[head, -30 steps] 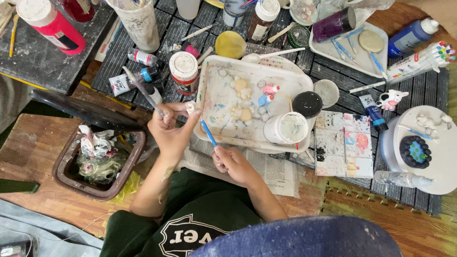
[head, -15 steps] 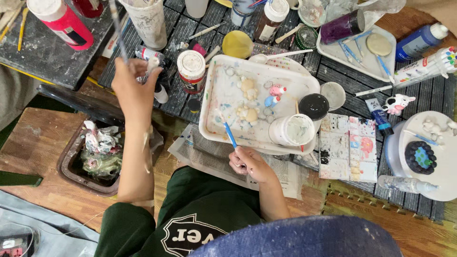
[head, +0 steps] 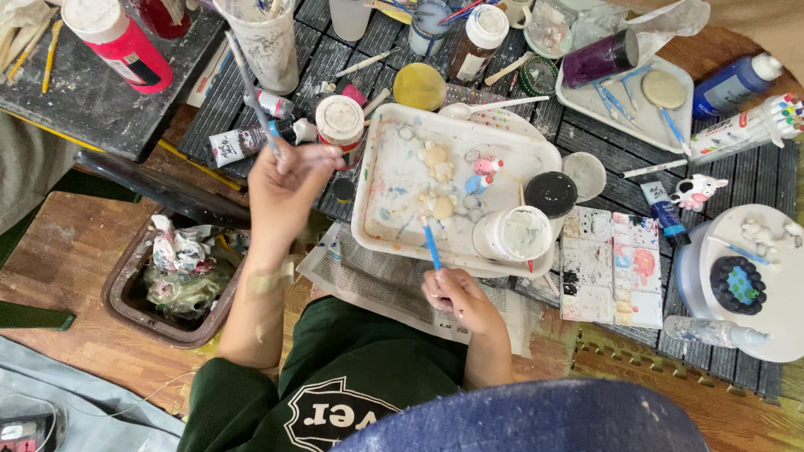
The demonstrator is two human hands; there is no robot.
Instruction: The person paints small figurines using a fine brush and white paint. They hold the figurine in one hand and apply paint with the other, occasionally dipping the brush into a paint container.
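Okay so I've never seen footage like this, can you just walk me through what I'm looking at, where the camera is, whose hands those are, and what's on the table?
There is no machine here. The single picture comes from a camera worn on a person's head, looking straight down, so the two bare arms reaching up from the bottom are that person's own.

The left hand is raised over the mat, its grip closed on a thin brush that points up and away. The right hand holds a blue brush whose tip reaches onto a white tray. The tray is smeared with paint and carries small clay figures and a white cup.

Around it lie paint bottles, tubes, jars and a paint-stained palette. A brown bin of crumpled rubbish sits to the left, on the wood.
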